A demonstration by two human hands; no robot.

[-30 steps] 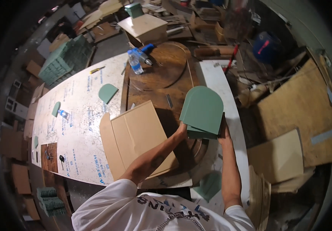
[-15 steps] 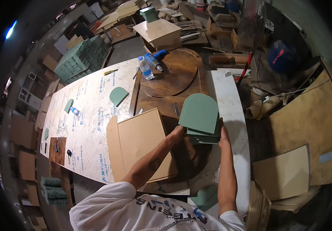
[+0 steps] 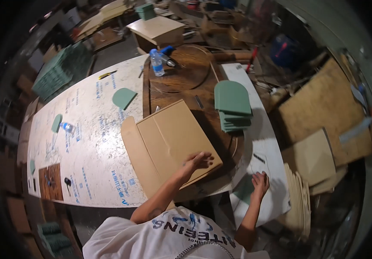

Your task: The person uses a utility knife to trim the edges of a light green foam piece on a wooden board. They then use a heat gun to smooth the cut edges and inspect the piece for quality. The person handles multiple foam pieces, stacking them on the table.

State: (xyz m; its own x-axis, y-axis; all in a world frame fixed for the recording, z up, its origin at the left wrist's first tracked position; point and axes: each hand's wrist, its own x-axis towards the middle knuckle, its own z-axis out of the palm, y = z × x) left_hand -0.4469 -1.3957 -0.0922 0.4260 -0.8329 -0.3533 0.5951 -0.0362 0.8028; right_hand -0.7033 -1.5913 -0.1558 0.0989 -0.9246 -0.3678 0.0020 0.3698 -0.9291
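Observation:
My left hand [image 3: 200, 160] is above the near right part of a flat brown cardboard box [image 3: 173, 138], its fingers loosely stretched and holding nothing. I cannot tell whether it touches the lid. On the right, my right hand [image 3: 260, 181] is open with its fingers apart, by a green panel [image 3: 243, 190] on the white tabletop, partly hidden by the arm. A short dark strip [image 3: 259, 158] lies just beyond that hand. Farther off, a stack of green round-topped panels [image 3: 232, 101] stands on the dark wooden board [image 3: 181, 96], clear of both hands.
A water bottle [image 3: 157, 64] and a blue power tool [image 3: 167, 56] are on the board's far end. The white sheet [image 3: 91, 129] at left bears a loose green panel [image 3: 124, 98], a yellow-handled tool [image 3: 107, 74] and another bottle [image 3: 67, 127]. Cardboard sheets [image 3: 313, 159] lean at right.
Both hands have let go of the green panel stack, which now stands on the board. They have drawn back toward me, the left over the cardboard box. The view has shifted too.

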